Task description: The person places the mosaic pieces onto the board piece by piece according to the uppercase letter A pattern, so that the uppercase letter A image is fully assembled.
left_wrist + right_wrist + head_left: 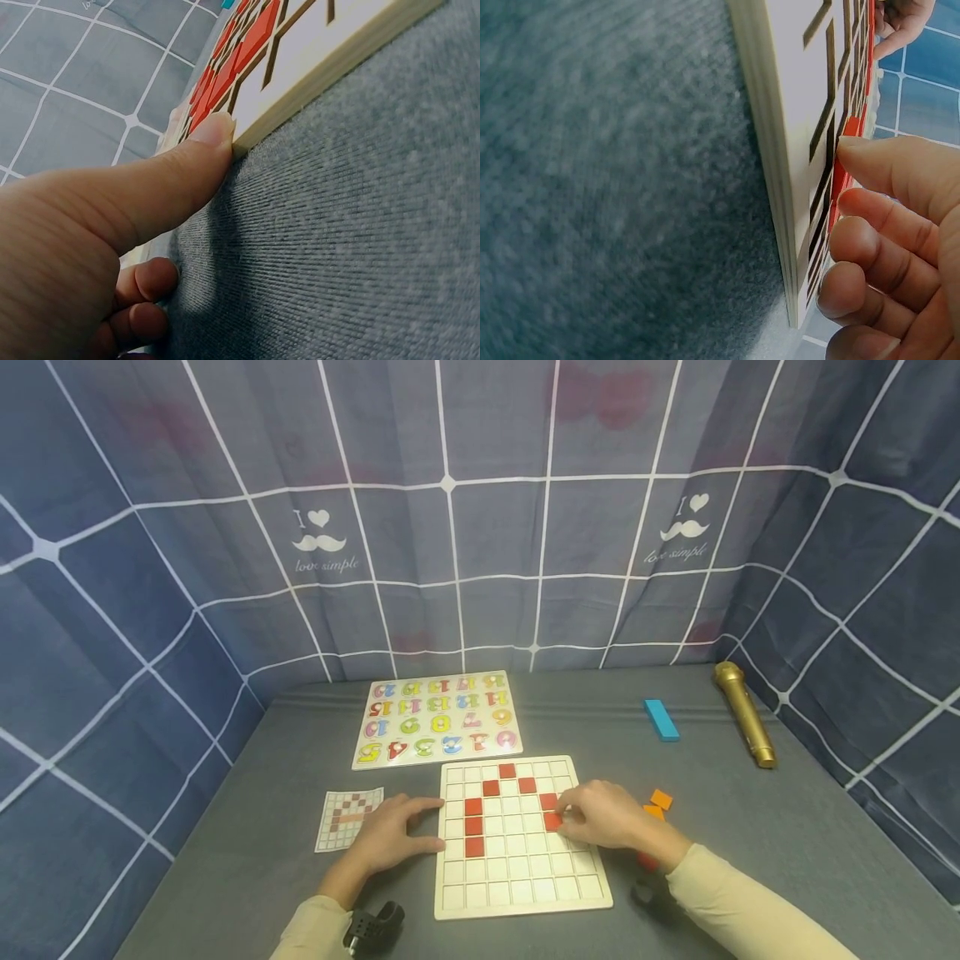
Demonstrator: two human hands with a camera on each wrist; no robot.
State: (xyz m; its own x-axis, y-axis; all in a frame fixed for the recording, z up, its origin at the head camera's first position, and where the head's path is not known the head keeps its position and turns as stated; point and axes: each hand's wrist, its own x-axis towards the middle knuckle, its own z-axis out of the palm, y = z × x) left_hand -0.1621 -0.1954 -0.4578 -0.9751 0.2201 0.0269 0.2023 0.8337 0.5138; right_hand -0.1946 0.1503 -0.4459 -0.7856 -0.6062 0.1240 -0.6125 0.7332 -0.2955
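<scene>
A pale wooden grid board [517, 889] lies on the table with several red square tiles [474, 827] set in its cells. My left hand [390, 835] is at the board's left side, thumb and index finger extended to its edge; in the left wrist view the thumb [172, 184] presses the edge. Over the right part of the board, my right hand [603, 814] pinches a red tile [552, 821] between thumb and index finger. The right wrist view has this red tile [843, 165] at the thumb tip, low against the grid. Whether it is fully seated cannot be told.
A printed pattern card [341, 822] lies left of the board, partly behind my left hand. Behind the board is a number puzzle [438, 718]. Orange tiles [662, 799] lie by my right wrist. Farther right are a blue block [662, 720] and a gold microphone [746, 714].
</scene>
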